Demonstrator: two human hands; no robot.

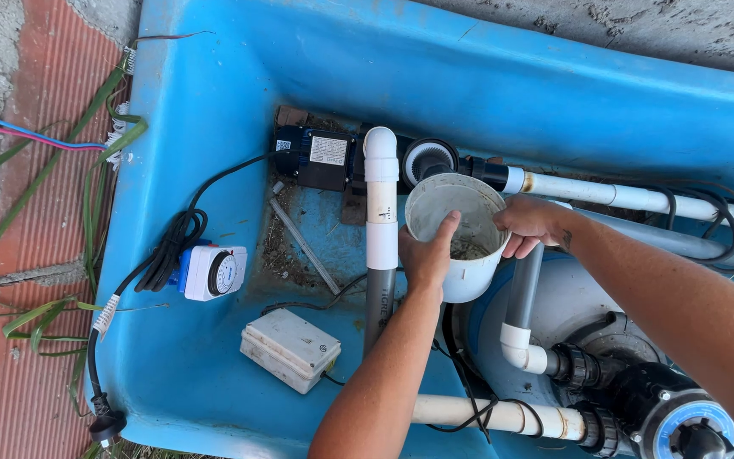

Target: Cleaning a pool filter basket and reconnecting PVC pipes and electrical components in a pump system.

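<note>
bucket: a white bucket (460, 238) with bits of debris at the bottom, held over the grey upright pipe (380, 280) inside the blue tub (214, 102)
left hand: left hand (426, 255) gripping the bucket's near rim, thumb inside
right hand: right hand (533, 225) closed on the bucket's far rim
timer: white dial timer (214, 272) well left of the bucket, beside a coiled black cable (172, 246)
box: white box (290, 348) below the bucket's left

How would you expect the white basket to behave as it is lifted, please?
The basket looks like thin plastic, so probably light and fairly stiff. Debris lies inside, so tilting may spill it. Both the left hand and right hand grip its rim, suggesting steadying helps.
</note>
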